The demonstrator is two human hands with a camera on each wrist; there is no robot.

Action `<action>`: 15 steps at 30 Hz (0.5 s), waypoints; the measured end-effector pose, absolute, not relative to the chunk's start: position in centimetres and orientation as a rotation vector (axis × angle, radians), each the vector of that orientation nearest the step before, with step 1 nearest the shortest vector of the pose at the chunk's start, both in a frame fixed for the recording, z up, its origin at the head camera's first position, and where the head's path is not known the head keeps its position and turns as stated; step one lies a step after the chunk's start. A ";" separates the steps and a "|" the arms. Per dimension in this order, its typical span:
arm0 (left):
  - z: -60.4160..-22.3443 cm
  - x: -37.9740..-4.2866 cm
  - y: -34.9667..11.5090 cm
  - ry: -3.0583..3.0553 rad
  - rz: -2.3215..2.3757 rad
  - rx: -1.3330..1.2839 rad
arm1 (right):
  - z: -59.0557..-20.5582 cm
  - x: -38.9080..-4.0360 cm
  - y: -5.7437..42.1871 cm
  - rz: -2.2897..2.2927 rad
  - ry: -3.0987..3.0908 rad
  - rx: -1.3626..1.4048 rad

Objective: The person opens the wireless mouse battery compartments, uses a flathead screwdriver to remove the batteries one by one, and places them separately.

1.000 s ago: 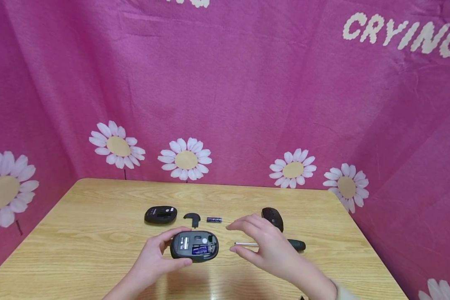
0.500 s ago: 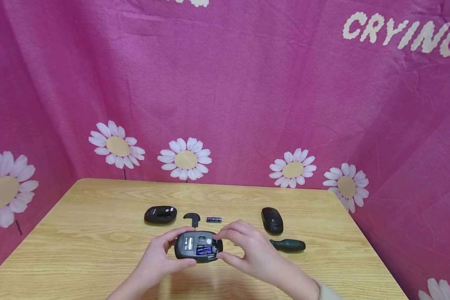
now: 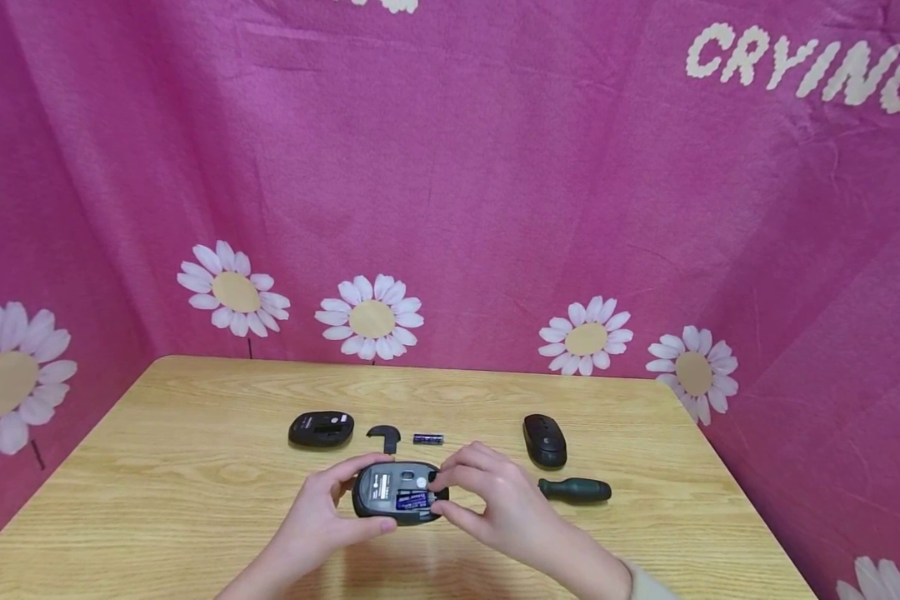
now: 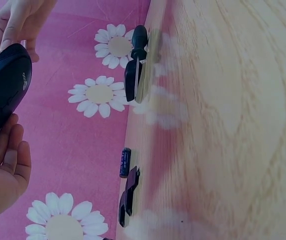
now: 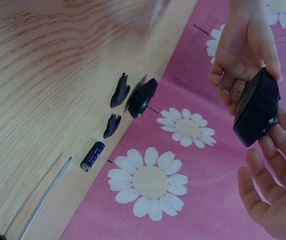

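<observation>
My left hand (image 3: 322, 508) grips a black computer mouse (image 3: 378, 492) by its long edges above the table, underside up. Its battery bay is uncovered and a blue battery (image 3: 411, 500) lies in it. The thumb and fingers of my right hand (image 3: 506, 504) meet at the mouse's right end, pinching around a small shiny piece (image 5: 274, 120) seen in the right wrist view. Its kind cannot be made out. Only the smooth top of the mouse (image 4: 8, 90) faces the left wrist camera.
On the wooden table (image 3: 195, 517) lie a second overturned mouse (image 3: 321, 429), a curved black battery cover (image 3: 387, 437) and a loose battery (image 3: 428, 439). Rightward are an upright mouse (image 3: 545, 440) and a green-handled screwdriver (image 3: 579, 491), its shaft behind my right hand. A pink curtain (image 3: 450, 208) hangs behind.
My right hand has come left from above the screwdriver to the end of the mouse, and its thumb and fingers have closed in there. The held mouse has shifted slightly right.
</observation>
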State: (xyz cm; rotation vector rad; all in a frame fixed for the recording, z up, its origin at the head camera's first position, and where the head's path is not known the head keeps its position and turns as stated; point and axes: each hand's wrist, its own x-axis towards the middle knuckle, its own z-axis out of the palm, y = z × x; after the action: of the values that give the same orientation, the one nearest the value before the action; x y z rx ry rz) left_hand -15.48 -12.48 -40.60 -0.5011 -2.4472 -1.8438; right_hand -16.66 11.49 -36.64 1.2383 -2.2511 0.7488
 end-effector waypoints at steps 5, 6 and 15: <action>-40.6 -15.5 -12.4 -2.467 -1.846 -0.496 | -36.6 -16.7 11.4 0.743 -2.249 1.249; -40.6 -15.5 -12.4 -2.471 -1.850 -0.492 | -36.5 -16.7 11.5 0.741 -2.253 1.252; -40.8 -15.6 -12.5 -2.459 -1.847 -0.514 | -36.3 -16.6 11.5 0.745 -2.290 1.261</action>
State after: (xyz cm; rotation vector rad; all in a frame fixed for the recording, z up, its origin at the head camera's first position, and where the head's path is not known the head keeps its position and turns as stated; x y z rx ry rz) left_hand -15.58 -12.49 -40.84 -0.5143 -2.4585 -1.8467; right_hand -16.60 11.51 -36.32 1.2606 -2.2896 0.7449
